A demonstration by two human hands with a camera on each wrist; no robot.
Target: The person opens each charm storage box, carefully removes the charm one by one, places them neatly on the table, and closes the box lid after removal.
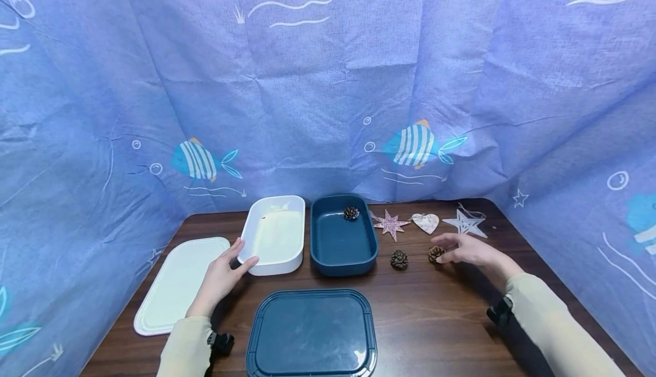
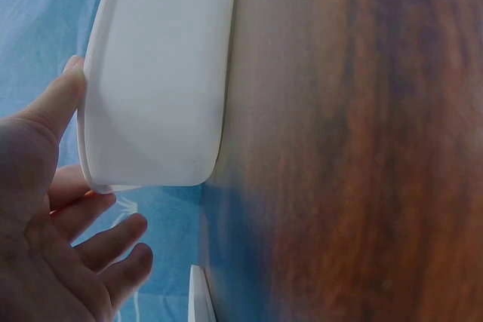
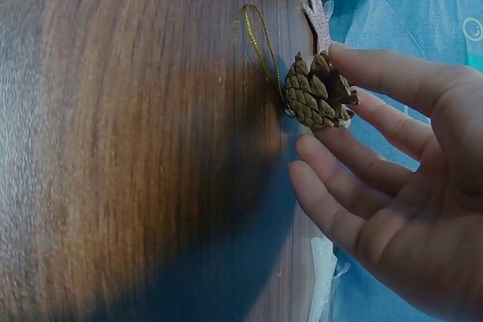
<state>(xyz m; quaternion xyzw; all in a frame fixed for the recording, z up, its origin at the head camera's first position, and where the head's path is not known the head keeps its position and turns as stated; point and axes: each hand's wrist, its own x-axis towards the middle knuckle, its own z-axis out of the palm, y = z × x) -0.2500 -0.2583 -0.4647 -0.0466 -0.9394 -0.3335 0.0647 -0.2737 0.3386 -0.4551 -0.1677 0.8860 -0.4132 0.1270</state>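
A white container (image 1: 278, 267) stands at the left of the middle. My left hand (image 1: 222, 277) touches its near left corner, thumb and fingers spread about the rim and the other fingers loose. A brown pine cone (image 3: 313, 96) with a gold string loop is pinched between thumb and fingers of my right hand (image 1: 468, 250). A second pine cone (image 1: 399, 259) lies on the wood to the left of that hand. One more pine cone (image 1: 351, 213) sits inside the dark blue container (image 1: 344, 269), near its far right corner.
Behind the pine cones lie a pink glitter star (image 1: 392, 225), a white heart (image 1: 425, 222) and a white star (image 1: 465, 224). A white lid (image 1: 179, 286) is at the left, a dark blue lid (image 1: 312, 331) in front. A blue curtain (image 1: 328, 81) hangs behind the table.
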